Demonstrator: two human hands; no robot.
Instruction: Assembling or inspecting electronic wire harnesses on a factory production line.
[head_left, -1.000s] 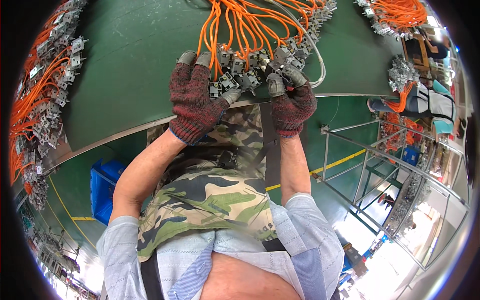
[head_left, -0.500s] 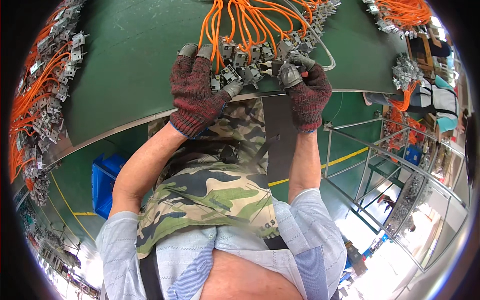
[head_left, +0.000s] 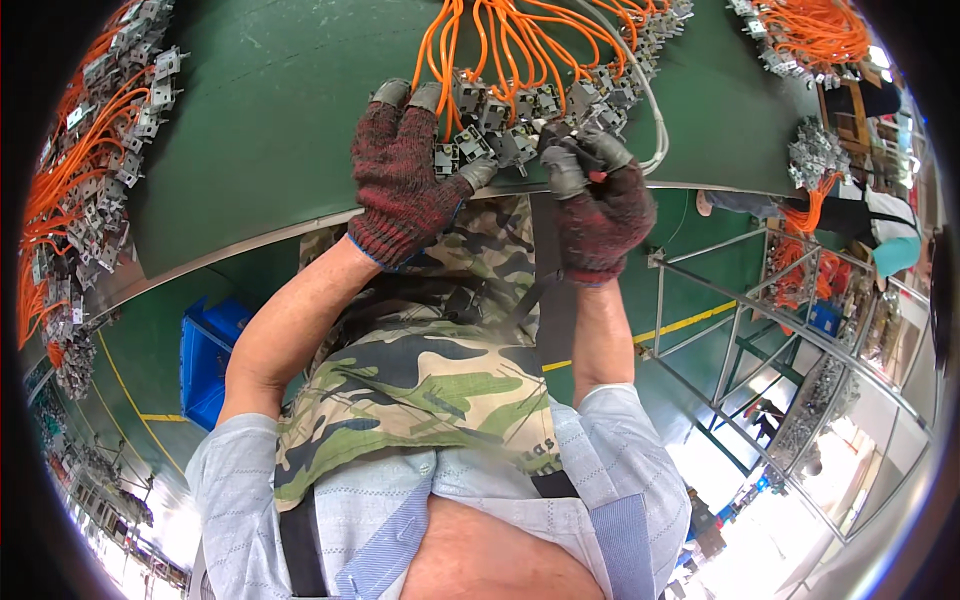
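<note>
Both my hands wear dark red and black knitted gloves with grey-taped fingertips. My left hand [head_left: 405, 180] lies on the green table near its front edge, fingers stretched and apart. Its thumb touches the near end of a row of small grey metal-and-plastic connectors [head_left: 515, 148] with orange cables [head_left: 490, 40] running away from me. My right hand [head_left: 605, 205] is closed on a small black tool [head_left: 556, 131] with a red part, its tip at the connectors. My fingers hide most of the tool, so its exact kind does not show.
The green table [head_left: 270, 120] ends in a metal edge before me. More orange-cabled connectors are heaped at the far left [head_left: 110, 150] and the back right [head_left: 810, 40]. A pale cable [head_left: 650, 110] loops beside my right hand. A blue bin [head_left: 205, 360] and a metal frame [head_left: 720, 400] stand below; a person [head_left: 885, 225] is at right.
My right hand has drawn slightly left and nearer to me with the black tool, its wrist bending. My left hand stays by the connectors, and the view has shifted a little.
</note>
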